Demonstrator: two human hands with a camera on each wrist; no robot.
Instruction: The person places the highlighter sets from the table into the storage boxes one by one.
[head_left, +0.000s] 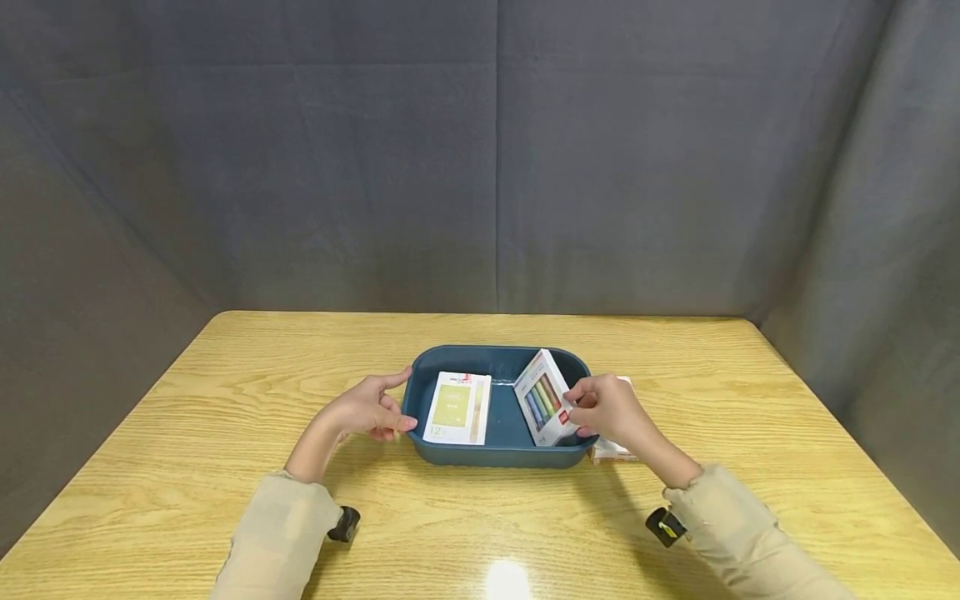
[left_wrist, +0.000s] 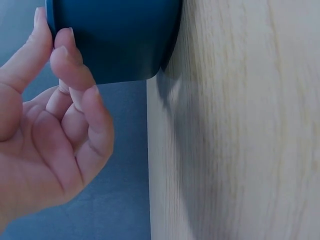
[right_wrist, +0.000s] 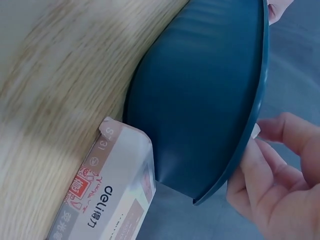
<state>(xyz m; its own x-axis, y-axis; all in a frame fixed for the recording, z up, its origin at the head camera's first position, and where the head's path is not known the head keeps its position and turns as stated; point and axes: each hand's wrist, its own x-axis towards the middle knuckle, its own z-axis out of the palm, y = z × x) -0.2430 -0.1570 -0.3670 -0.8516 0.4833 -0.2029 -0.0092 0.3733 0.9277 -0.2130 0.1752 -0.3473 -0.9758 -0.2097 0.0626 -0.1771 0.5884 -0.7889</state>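
Observation:
A dark blue plastic tub (head_left: 495,456) with rounded corners sits on the table. My left hand (head_left: 371,407) pinches its left rim; in the left wrist view the thumb and index finger meet at the edge. My right hand (head_left: 606,408) pinches the right edge of a white box of coloured sticks (head_left: 542,400), which stands tilted inside the tub at its right end. Its window shows several colours. A flat white-and-green box (head_left: 456,408) marked 12 lies in the tub's left part. In the right wrist view, the tub wall (right_wrist: 200,95) hides nearly all of the held box.
A deli carton (right_wrist: 110,185) lies on the table against the tub's right side, partly under my right hand in the head view. The wooden table (head_left: 187,467) reaches back to a grey curtain (head_left: 375,183), which also hangs at both sides.

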